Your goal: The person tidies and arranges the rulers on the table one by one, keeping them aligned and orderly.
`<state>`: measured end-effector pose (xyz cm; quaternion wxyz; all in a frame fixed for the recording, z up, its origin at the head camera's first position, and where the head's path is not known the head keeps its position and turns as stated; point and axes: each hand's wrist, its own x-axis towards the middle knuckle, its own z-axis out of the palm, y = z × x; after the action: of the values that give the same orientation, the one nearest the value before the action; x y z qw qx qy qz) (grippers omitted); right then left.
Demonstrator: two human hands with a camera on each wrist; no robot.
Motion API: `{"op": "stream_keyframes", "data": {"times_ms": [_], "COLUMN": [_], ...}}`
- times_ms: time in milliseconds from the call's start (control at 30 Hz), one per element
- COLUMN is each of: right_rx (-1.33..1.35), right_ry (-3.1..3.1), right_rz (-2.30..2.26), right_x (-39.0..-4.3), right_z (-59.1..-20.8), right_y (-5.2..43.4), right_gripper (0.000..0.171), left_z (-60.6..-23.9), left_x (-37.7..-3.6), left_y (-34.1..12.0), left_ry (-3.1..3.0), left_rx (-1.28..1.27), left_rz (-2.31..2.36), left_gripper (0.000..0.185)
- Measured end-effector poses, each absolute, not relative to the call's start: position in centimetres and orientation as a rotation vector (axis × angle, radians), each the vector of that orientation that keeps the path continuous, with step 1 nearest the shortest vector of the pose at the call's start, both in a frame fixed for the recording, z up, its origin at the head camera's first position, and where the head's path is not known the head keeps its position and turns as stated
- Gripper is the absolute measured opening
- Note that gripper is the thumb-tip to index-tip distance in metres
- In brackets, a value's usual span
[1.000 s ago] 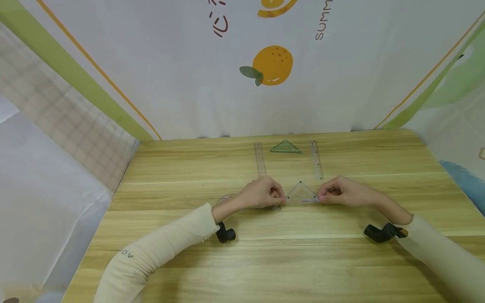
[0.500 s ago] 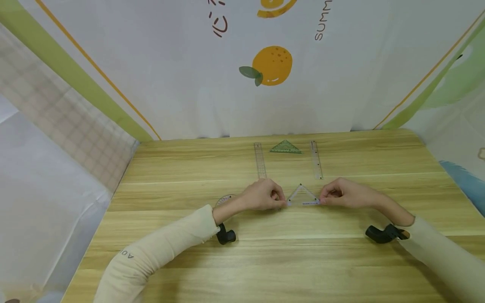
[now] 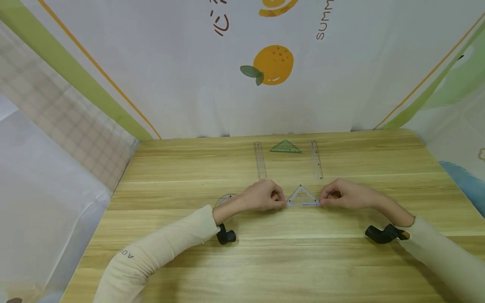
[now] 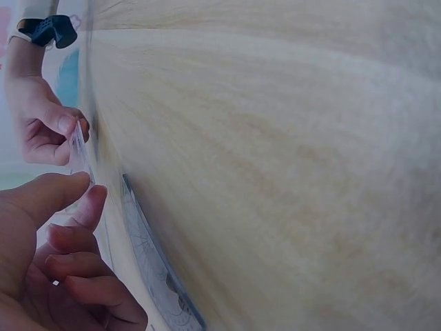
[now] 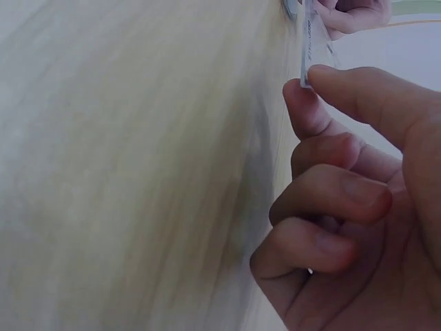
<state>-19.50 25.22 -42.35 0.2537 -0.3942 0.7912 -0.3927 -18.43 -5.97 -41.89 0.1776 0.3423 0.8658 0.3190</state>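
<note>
A clear set square (image 3: 310, 204) is held between both hands over the wooden table, its peak pointing to the far side. My left hand (image 3: 264, 195) pinches its left corner between thumb and forefinger. At the right corner my right hand (image 3: 346, 194) does the same; the right wrist view shows the set square's edge (image 5: 307, 48) between thumb and forefinger. Under the left hand and wrist lies a clear protractor (image 3: 226, 198), mostly hidden in the head view. In the left wrist view the protractor (image 4: 155, 265) lies flat, just beyond the left fingers.
Farther back, a clear ruler (image 3: 260, 160) lies on the left and another clear ruler (image 3: 317, 160) on the right. A green set square (image 3: 286, 147) lies between their far ends. Behind the wooden table (image 3: 295, 269) hangs a printed white cloth (image 3: 182, 75).
Both hands have come slightly toward the near side with the clear set square, then stayed almost still. The rulers and green set square have not moved.
</note>
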Motion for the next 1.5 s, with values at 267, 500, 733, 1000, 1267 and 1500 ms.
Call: {"op": "stream_keyframes", "data": {"times_ms": [267, 500, 733, 1000, 1267, 1500], "right_rx": [-1.089, -1.109, -1.109, -1.151, -1.188, -1.195], "right_ry": [2.136, 2.145, 2.159, 2.156, 2.142, 2.128], "right_rz": [-1.061, -1.037, -1.009, -0.996, -0.993, -0.991], "right_x": [-19.61, -19.58, -19.55, -19.49, -19.49, -19.43], "right_z": [-42.47, -42.50, -42.64, -42.56, -42.39, -42.33], "right_y": [25.29, 25.33, 25.33, 25.22, 25.24, 25.19], "right_gripper": [0.011, 0.012, 0.012, 0.013, 0.014, 0.014], "left_z": [-41.88, -41.96, -41.98, -41.83, -41.82, -41.70], "left_x": [-18.21, -18.15, -18.10, -17.87, -17.82, -17.60], "left_y": [-5.92, -5.81, -5.82, -5.60, -5.36, -5.27], "left_ry": [2.449, 2.451, 2.461, 2.477, 2.476, 2.464], "left_rx": [0.955, 0.943, 0.938, 0.950, 0.929, 0.918], "left_rz": [0.900, 0.885, 0.868, 0.830, 0.805, 0.800], "left_gripper": [0.009, 0.011, 0.011, 0.012, 0.012, 0.011]}}
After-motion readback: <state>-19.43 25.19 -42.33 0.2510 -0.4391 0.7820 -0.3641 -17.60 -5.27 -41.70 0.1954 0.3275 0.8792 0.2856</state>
